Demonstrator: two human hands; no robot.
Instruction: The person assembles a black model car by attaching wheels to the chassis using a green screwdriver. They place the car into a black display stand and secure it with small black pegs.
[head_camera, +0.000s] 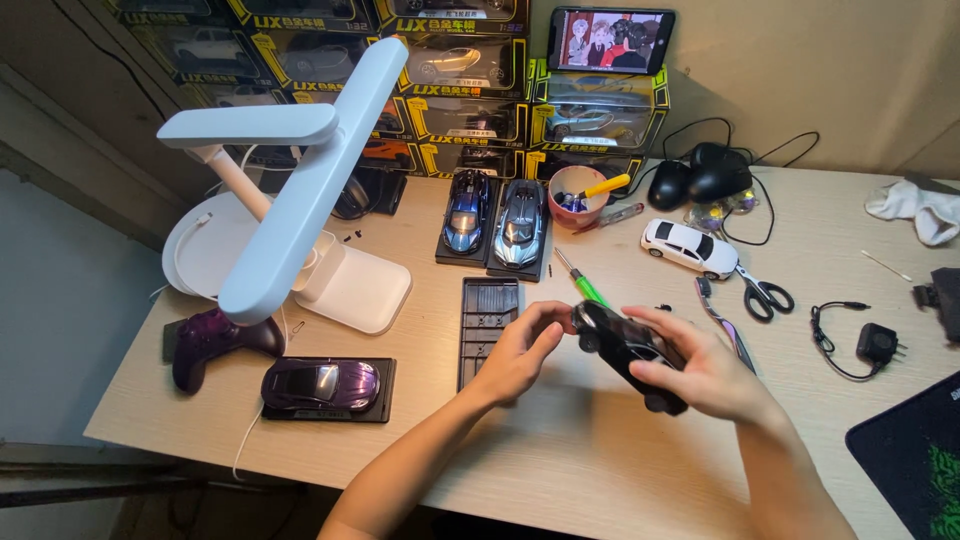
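Both hands are working a black model car (628, 352) over the desk (560, 470) at 6 o'clock; left hand (520, 350) is pinching its front end, right hand (700, 375) is gripping the body, so the car is sitting off any base. Fingers are hiding the underside, so fasteners are staying unreadable, and the green screwdriver (585, 285) is lying unused at 12 o'clock of the car
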